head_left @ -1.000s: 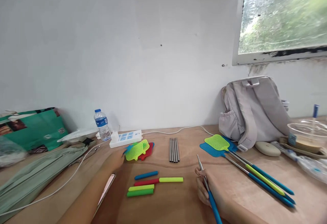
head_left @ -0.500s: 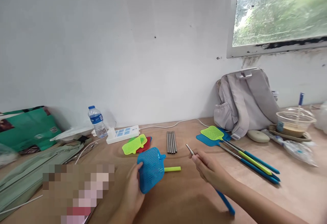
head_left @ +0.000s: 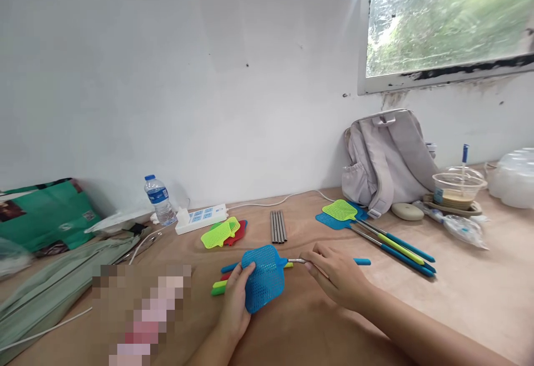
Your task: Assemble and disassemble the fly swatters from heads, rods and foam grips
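Observation:
My left hand point(head_left: 237, 305) grips a blue mesh fly swatter head point(head_left: 263, 278) by its left edge, thumb on the front. My right hand point(head_left: 336, 276) is closed around a thin metal rod point(head_left: 295, 260) whose tip meets the narrow neck of the blue head; how deep it sits I cannot tell. A blue handle point(head_left: 362, 262) sticks out on the far side of the right hand. Beneath and behind the blue head lie several coloured handles, among them a green one point(head_left: 218, 291), partly hidden by the left hand.
Loose swatter heads point(head_left: 221, 233) lie beside a white power strip point(head_left: 201, 219). Several metal tubes point(head_left: 278, 227) are lined up in the middle. Whole fly swatters point(head_left: 400, 246) rest at right, near a backpack point(head_left: 387, 160) and a cup point(head_left: 458, 188). A water bottle point(head_left: 161, 199) stands at left.
Both hands have come together. The blue head has turned and shifted right, its neck now meeting the rod tip. The rod and handle have swung to nearly level. The view has shifted slightly.

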The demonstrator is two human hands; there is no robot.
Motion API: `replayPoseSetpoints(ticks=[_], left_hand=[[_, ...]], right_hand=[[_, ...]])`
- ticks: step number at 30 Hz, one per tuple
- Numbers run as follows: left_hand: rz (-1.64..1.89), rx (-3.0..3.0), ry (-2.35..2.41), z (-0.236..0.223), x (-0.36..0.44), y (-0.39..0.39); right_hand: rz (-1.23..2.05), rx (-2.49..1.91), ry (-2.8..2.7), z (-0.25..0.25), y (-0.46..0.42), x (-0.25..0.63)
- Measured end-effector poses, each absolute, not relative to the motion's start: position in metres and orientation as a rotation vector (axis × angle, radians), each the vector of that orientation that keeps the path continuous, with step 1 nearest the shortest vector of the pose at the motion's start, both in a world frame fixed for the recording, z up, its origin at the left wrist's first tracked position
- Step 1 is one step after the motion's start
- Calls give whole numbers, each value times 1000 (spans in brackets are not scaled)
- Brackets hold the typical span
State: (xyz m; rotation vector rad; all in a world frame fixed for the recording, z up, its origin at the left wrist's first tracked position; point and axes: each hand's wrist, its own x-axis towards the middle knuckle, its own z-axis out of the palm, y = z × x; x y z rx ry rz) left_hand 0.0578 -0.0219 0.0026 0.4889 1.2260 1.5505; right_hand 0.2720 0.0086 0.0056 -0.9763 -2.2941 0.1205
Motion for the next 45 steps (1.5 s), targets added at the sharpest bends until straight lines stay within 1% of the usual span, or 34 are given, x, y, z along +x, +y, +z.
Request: replayPoseSetpoints(ticks=[6, 13, 21, 25, 30, 35, 45], left_hand=[[1493, 616, 1196, -1, 58, -24], [1514, 641, 1195, 0, 58, -25], [1524, 693, 1159, 3, 54, -23], [1440, 715, 1151, 6, 52, -28], [1302, 709, 1100, 5, 52, -33], [1304, 740, 1127, 1, 54, -33], [1327, 737, 1188, -9, 58, -35]], right_hand=[[22, -1011, -2335, 6, 5, 271], [57, -991, -2222, 6, 2, 269], [-133, -994, -2332, 8, 2, 271], [-212, -910, -2404, 9, 5, 275], [-220, -865, -2464, 11, 5, 280], [-135, -838, -2460, 10, 2, 277], [-78, -1006, -2528, 5, -7, 269]])
